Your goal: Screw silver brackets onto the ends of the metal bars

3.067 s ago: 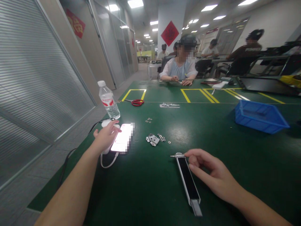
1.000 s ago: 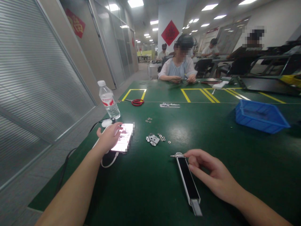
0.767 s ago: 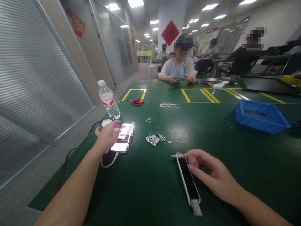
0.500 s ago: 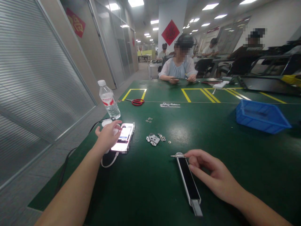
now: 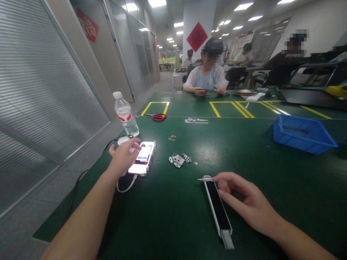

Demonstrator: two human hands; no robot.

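Observation:
My left hand (image 5: 124, 157) hovers with its fingers apart at the edge of a lit smartphone (image 5: 142, 158), which lies on the green mat. A white cable (image 5: 125, 188) runs from the phone's near end. My right hand (image 5: 245, 198) grips the upper end of a long black bar with a silver frame (image 5: 216, 206), thumb and fingers around a small metal fitting. Between my hands lie metal hinge-like brackets (image 5: 176, 160) with several small steel nuts (image 5: 186, 157) beside them. Another few nuts (image 5: 171, 137) sit farther up.
A water bottle (image 5: 126, 115) and a white charger (image 5: 123, 141) stand beyond the phone. Red-handled scissors (image 5: 159, 117), a blue plastic bin (image 5: 305, 135) and yellow tape outlines lie on the green table. A seated co-worker (image 5: 205, 79) works across it. A glass wall runs along the left.
The phone's screen now shows a different picture, and my left hand has shifted only slightly above it. The right hand and bar have stayed put, while the view has tilted a little.

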